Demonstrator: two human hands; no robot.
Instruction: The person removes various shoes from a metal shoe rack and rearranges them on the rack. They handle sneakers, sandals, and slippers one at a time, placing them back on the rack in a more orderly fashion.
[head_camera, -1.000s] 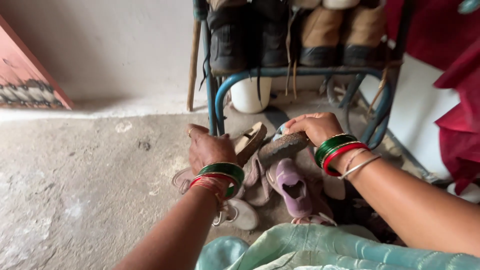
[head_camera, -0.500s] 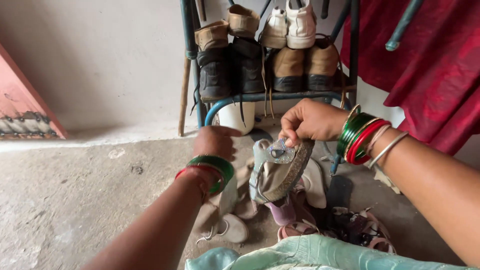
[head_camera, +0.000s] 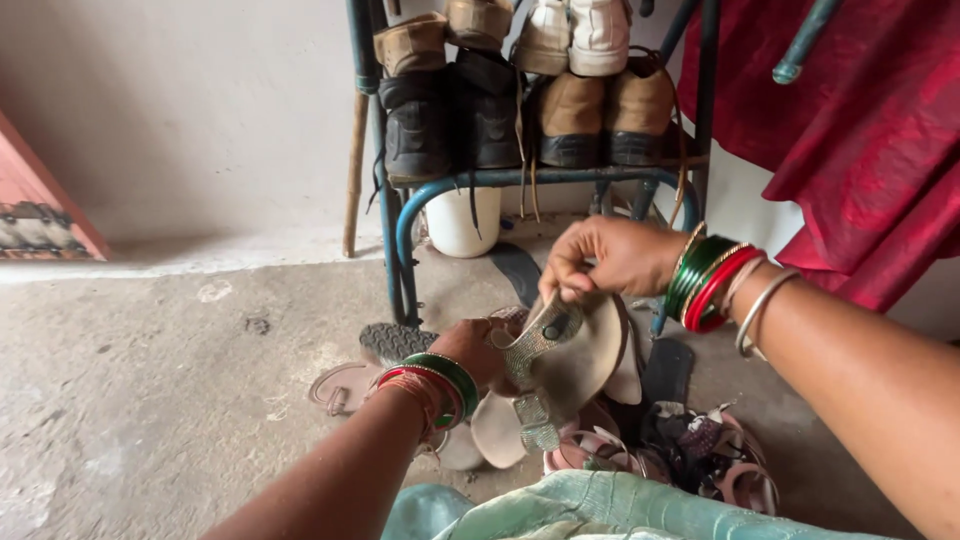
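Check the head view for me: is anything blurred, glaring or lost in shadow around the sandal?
Head view: soft, even daylight, no glare; the sandal and both hands, right and left, show only slight motion softness; the shoe pile beside them sits in dim shadow; the rack stays readable.

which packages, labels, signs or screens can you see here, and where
None show: no package, label, sign or screen.
The nearest to a container is a plain white bucket, round, on the floor under the blue metal shoe rack, with no label visible.
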